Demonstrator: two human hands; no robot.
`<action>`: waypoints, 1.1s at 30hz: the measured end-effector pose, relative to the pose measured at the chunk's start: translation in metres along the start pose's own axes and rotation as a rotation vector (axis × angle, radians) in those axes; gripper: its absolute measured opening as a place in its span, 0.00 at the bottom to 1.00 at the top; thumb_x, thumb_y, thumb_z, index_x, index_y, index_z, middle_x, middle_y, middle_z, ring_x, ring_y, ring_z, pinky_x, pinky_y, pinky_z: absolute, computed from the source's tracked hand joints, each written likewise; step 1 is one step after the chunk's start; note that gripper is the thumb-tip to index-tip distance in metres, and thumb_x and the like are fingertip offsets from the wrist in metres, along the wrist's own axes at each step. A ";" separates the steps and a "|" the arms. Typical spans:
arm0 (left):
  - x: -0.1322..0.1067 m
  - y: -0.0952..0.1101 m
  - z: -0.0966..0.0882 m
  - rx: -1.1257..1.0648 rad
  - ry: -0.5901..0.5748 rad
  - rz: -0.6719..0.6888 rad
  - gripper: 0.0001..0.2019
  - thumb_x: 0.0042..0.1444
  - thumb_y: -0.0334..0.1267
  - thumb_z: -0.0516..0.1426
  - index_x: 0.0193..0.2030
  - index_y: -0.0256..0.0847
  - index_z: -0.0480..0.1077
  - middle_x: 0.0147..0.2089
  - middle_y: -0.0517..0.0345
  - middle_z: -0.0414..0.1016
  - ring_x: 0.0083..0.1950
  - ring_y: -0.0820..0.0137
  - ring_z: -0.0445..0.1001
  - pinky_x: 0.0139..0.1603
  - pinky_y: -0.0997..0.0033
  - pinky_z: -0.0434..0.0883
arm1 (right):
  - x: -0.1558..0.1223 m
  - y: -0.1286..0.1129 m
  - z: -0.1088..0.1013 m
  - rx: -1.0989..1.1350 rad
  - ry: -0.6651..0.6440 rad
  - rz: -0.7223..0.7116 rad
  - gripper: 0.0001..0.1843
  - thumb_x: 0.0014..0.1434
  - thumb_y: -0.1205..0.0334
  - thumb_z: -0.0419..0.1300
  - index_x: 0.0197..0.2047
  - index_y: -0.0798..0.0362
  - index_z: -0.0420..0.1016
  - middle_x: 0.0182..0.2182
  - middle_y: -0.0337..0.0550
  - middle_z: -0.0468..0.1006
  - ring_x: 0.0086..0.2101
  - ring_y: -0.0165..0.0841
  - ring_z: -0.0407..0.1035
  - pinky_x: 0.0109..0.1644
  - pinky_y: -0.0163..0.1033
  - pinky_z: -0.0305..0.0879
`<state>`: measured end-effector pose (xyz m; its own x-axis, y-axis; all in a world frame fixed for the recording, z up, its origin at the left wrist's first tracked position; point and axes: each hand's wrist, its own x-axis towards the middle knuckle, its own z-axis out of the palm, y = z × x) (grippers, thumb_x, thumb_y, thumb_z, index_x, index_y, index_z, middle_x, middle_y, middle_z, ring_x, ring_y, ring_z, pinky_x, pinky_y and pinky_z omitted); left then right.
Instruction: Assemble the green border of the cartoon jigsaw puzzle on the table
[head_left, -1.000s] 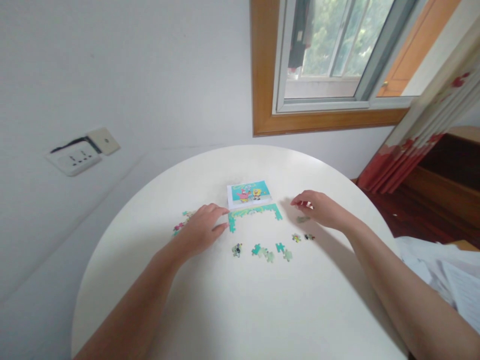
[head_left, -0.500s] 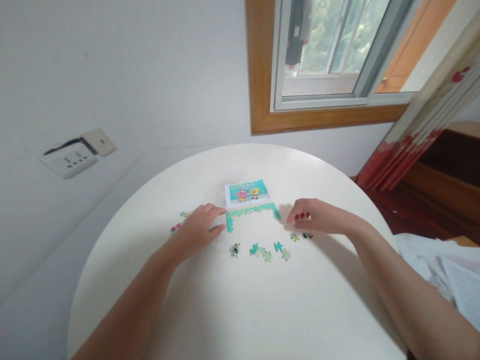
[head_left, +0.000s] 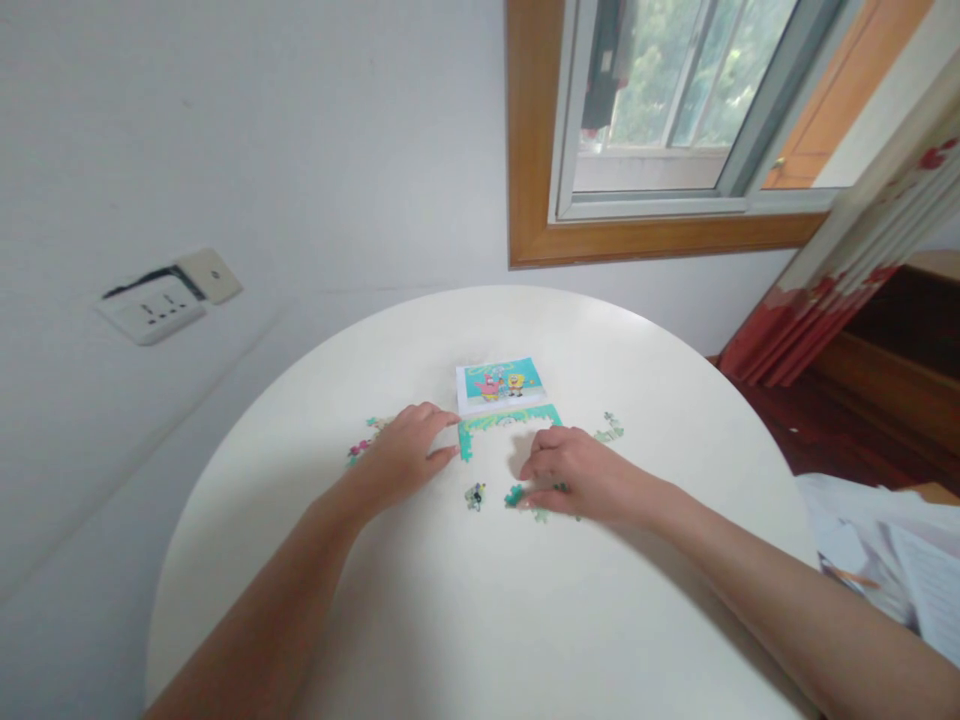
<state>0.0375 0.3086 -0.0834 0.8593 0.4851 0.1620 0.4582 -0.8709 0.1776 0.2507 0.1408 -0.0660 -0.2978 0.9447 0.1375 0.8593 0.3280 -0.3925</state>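
My left hand rests at the left side of the partly joined puzzle border, thumb and index finger apart at its edge. My right hand hovers low over loose pieces, thumb and fingers apart, its thumb tip by a teal puzzle piece. Pale green pieces are partly hidden under that hand. A dark-patterned piece lies between the hands, nearer me. Behind the border is a picture card with cartoon figures.
More loose pieces lie left of my left hand, partly covered by it. Pale pieces lie beyond my right wrist. The round white table meets the wall below a window. Papers are at the right.
My right hand has moved left and toward me, from beside the border's right end to over the loose pieces. Pale pieces behind it now show. My left hand stays in place.
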 end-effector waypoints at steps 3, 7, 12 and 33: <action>-0.001 0.002 0.000 0.010 0.010 0.011 0.16 0.57 0.37 0.53 0.52 0.36 0.68 0.49 0.47 0.70 0.52 0.59 0.67 0.56 0.57 0.63 | 0.005 -0.008 0.009 -0.086 0.024 0.095 0.15 0.56 0.50 0.61 0.40 0.53 0.77 0.36 0.47 0.74 0.41 0.38 0.67 0.44 0.41 0.61; -0.001 0.005 -0.001 0.002 0.013 0.001 0.16 0.57 0.37 0.54 0.51 0.37 0.69 0.49 0.47 0.71 0.52 0.58 0.67 0.56 0.56 0.63 | 0.008 -0.012 0.020 -0.042 0.046 0.153 0.10 0.54 0.59 0.63 0.39 0.53 0.75 0.37 0.47 0.73 0.42 0.38 0.67 0.46 0.41 0.61; -0.001 0.005 -0.002 0.002 0.015 -0.003 0.15 0.57 0.37 0.54 0.51 0.39 0.69 0.48 0.48 0.71 0.52 0.58 0.67 0.56 0.56 0.63 | 0.011 -0.011 0.029 0.142 0.131 0.122 0.09 0.52 0.68 0.62 0.39 0.52 0.74 0.37 0.44 0.74 0.42 0.35 0.67 0.48 0.39 0.61; -0.001 0.004 -0.001 0.033 -0.017 0.006 0.17 0.58 0.37 0.53 0.53 0.35 0.68 0.50 0.45 0.69 0.53 0.58 0.66 0.56 0.57 0.62 | -0.005 0.038 -0.010 0.380 0.007 0.449 0.10 0.54 0.60 0.55 0.31 0.55 0.77 0.25 0.39 0.74 0.25 0.27 0.62 0.28 0.32 0.56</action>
<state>0.0385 0.3049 -0.0818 0.8658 0.4783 0.1467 0.4596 -0.8763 0.1444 0.2890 0.1489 -0.0726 0.0644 0.9916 -0.1125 0.6908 -0.1256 -0.7120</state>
